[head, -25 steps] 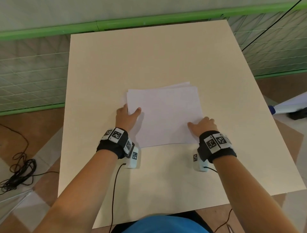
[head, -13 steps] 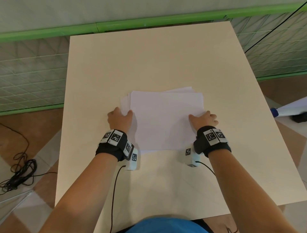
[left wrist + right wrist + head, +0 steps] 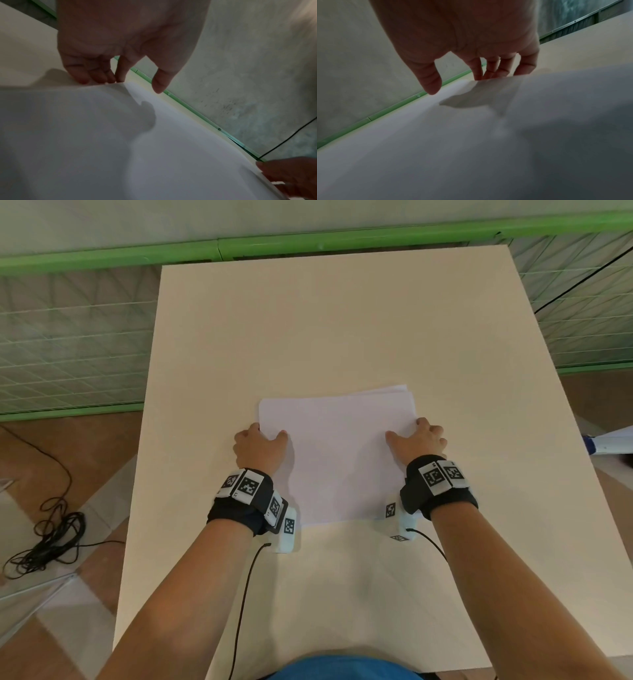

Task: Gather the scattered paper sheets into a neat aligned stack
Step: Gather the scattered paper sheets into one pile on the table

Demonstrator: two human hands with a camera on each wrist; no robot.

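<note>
I see one pile of paper sheets [image 3: 337, 457] held at both side edges, mid-table.

My left hand [image 3: 257, 448] has its fingers [image 3: 96, 75] tucked at the pile's left edge with the thumb on top; my right hand [image 3: 416, 441] mirrors this at the right edge, fingers [image 3: 496, 70] curled under, thumb above. I cannot count the sheets, though a few far corners fan out unaligned. Two wristbands, one pale table [image 3: 342, 320], a green-railed mesh fence [image 3: 68, 337] behind, one coiled black cable [image 3: 48, 535] on the brown floor.
</note>
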